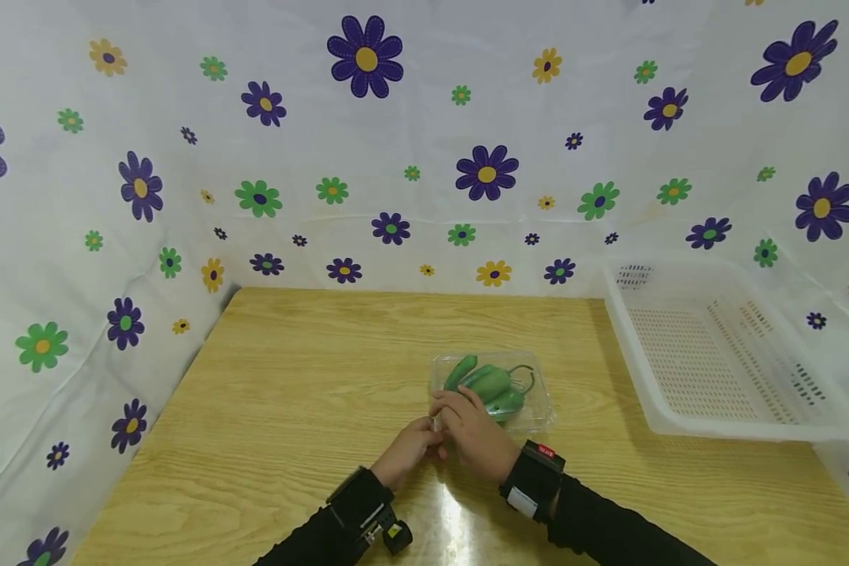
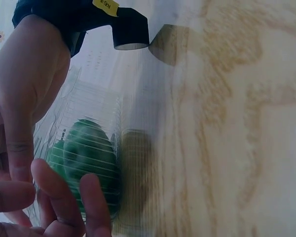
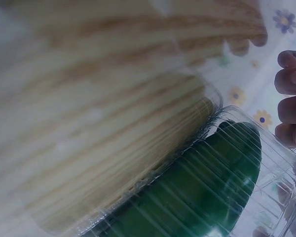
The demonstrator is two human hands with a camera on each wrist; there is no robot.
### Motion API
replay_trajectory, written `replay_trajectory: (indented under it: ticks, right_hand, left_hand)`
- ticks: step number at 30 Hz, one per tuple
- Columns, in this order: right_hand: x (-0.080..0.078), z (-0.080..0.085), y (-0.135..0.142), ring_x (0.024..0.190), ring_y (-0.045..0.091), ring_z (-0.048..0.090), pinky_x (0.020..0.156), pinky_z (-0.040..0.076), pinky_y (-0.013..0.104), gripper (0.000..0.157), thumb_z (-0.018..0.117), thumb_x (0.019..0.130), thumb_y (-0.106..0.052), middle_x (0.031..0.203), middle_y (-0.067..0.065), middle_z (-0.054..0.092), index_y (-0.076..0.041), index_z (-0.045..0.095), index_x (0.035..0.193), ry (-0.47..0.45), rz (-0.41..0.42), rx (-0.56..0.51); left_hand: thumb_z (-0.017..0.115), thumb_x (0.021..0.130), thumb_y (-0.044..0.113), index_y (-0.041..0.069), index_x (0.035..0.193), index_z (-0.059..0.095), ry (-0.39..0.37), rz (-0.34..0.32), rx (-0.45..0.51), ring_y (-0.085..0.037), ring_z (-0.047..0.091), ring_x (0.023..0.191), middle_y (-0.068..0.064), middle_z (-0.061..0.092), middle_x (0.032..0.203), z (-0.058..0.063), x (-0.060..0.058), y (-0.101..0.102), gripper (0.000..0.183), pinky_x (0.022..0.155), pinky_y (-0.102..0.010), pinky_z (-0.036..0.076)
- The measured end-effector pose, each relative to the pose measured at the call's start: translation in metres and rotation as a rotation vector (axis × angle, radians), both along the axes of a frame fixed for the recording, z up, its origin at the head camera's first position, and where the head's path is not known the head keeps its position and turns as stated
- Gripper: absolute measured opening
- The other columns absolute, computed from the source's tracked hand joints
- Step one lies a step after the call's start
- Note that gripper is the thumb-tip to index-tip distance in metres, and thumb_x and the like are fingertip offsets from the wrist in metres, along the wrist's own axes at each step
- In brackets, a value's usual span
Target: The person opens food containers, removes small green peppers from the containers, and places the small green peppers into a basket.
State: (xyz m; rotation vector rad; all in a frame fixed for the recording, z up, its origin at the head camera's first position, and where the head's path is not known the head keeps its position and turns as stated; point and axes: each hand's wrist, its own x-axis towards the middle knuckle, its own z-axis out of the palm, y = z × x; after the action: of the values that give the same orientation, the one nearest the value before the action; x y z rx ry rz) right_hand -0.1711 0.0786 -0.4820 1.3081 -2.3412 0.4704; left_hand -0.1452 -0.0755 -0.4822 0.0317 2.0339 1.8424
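A clear plastic clamshell box [image 1: 538, 417] holding several green peppers [image 1: 491, 381] sits on the wooden table. Both hands meet at its near left corner. My left hand [image 1: 406, 452] pinches the box edge there, its fingers bent. Just right of it, my right hand [image 1: 477, 436] curls its fingers over the same edge, partly covering the peppers. Ridged clear plastic [image 3: 187, 173] over a green pepper [image 3: 222, 170] fills the lower part of the right wrist view. In the left wrist view, fingers [image 2: 59, 197] come close in front of the box wall and peppers [image 2: 91, 153].
A white perforated plastic basket [image 1: 640, 385] stands at the right side of the table [image 1: 311, 354]. White cloth with printed flowers [image 1: 410, 141] hangs behind and along both sides. Each wrist wears a black camera band.
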Motion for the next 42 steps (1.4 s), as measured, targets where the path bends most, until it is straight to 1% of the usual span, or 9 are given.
replay_trajectory:
  ticks: [7, 8, 14, 18, 21, 25, 30, 37, 42]
  right_hand:
    - [-0.001, 0.001, 0.003, 0.119, 0.028, 0.054, 0.101, 0.049, 0.053, 0.030, 0.064, 0.072, 0.016, 0.107, 0.007, 0.058, -0.009, 0.055, 0.086, -0.005, -0.006, 0.009]
    - [-0.001, 0.001, 0.004, 0.118, 0.029, 0.054, 0.101, 0.049, 0.053, 0.032, 0.065, 0.070, 0.017, 0.107, 0.007, 0.058, -0.009, 0.055, 0.086, -0.007, -0.005, 0.004]
    - [-0.005, 0.009, 0.007, 0.117, 0.029, 0.055, 0.101, 0.049, 0.055, 0.027, 0.066, 0.075, 0.014, 0.108, 0.009, 0.058, -0.008, 0.051, 0.082, 0.010, -0.022, -0.059]
    - [-0.004, 0.007, 0.010, 0.120, 0.028, 0.054, 0.101, 0.047, 0.060, 0.027, 0.074, 0.074, 0.006, 0.112, 0.009, 0.058, -0.008, 0.053, 0.085, 0.065, -0.020, 0.026]
    - [-0.003, 0.007, 0.011, 0.121, 0.029, 0.053, 0.101, 0.046, 0.063, 0.029, 0.078, 0.074, -0.003, 0.117, 0.010, 0.058, -0.010, 0.055, 0.090, 0.122, -0.031, 0.071]
    - [-0.004, 0.012, 0.017, 0.123, 0.030, 0.052, 0.102, 0.045, 0.064, 0.033, 0.080, 0.074, -0.013, 0.122, 0.013, 0.057, -0.012, 0.057, 0.098, 0.181, -0.070, 0.095]
    - [-0.004, 0.015, 0.033, 0.124, 0.029, 0.051, 0.101, 0.048, 0.060, 0.044, 0.081, 0.073, -0.015, 0.125, 0.012, 0.055, -0.012, 0.059, 0.112, 0.220, -0.158, 0.166]
    - [-0.006, 0.011, 0.062, 0.113, 0.029, 0.058, 0.097, 0.053, 0.053, 0.061, 0.084, 0.066, -0.040, 0.116, 0.011, 0.060, -0.010, 0.061, 0.113, 0.288, -0.268, 0.148]
    - [-0.006, 0.007, 0.083, 0.111, 0.031, 0.059, 0.091, 0.056, 0.051, 0.064, 0.086, 0.064, -0.035, 0.115, 0.013, 0.061, -0.007, 0.061, 0.116, 0.268, -0.319, 0.140]
  left_hand:
    - [0.043, 0.094, 0.008, 0.006, 0.084, 0.052, -0.001, 0.014, 0.011, -0.008, 0.052, 0.070, 0.005, 0.051, 0.064, -0.002, -0.002, 0.005, 0.014, 0.070, -0.017, 0.048]
    - [0.043, 0.093, 0.008, 0.006, 0.083, 0.052, 0.000, 0.019, 0.016, -0.008, 0.052, 0.069, 0.006, 0.051, 0.064, -0.002, -0.002, 0.006, 0.014, 0.069, -0.017, 0.047]
    - [0.043, 0.093, 0.010, 0.011, 0.073, 0.047, 0.014, 0.056, 0.007, -0.009, 0.051, 0.063, 0.006, 0.052, 0.060, -0.004, -0.004, 0.010, 0.020, 0.064, -0.018, 0.044]
    - [0.042, 0.096, 0.012, 0.011, 0.075, 0.047, 0.004, 0.025, 0.031, -0.008, 0.053, 0.065, 0.006, 0.053, 0.063, -0.004, -0.004, 0.008, 0.021, 0.067, -0.020, 0.049]
    - [0.042, 0.096, 0.010, 0.006, 0.083, 0.052, 0.002, -0.007, 0.053, -0.008, 0.054, 0.068, 0.005, 0.054, 0.068, -0.003, -0.005, 0.004, 0.017, 0.069, -0.021, 0.051]
    - [0.042, 0.098, 0.011, 0.001, 0.096, 0.055, -0.003, -0.038, 0.072, -0.009, 0.055, 0.070, 0.003, 0.055, 0.075, -0.001, -0.005, -0.001, 0.016, 0.071, -0.023, 0.052]
    - [0.044, 0.097, 0.011, 0.003, 0.087, 0.053, 0.005, -0.025, 0.031, -0.011, 0.055, 0.073, 0.001, 0.054, 0.075, 0.000, -0.003, -0.006, 0.016, 0.075, -0.028, 0.053]
    - [0.046, 0.096, 0.010, 0.005, 0.080, 0.053, 0.020, -0.017, -0.016, -0.012, 0.056, 0.073, -0.001, 0.055, 0.075, 0.001, -0.002, -0.011, 0.018, 0.077, -0.030, 0.054]
    - [0.045, 0.097, 0.012, -0.005, 0.092, 0.057, 0.042, -0.005, -0.052, -0.013, 0.057, 0.077, -0.005, 0.059, 0.079, 0.002, -0.001, -0.016, 0.021, 0.079, -0.035, 0.055]
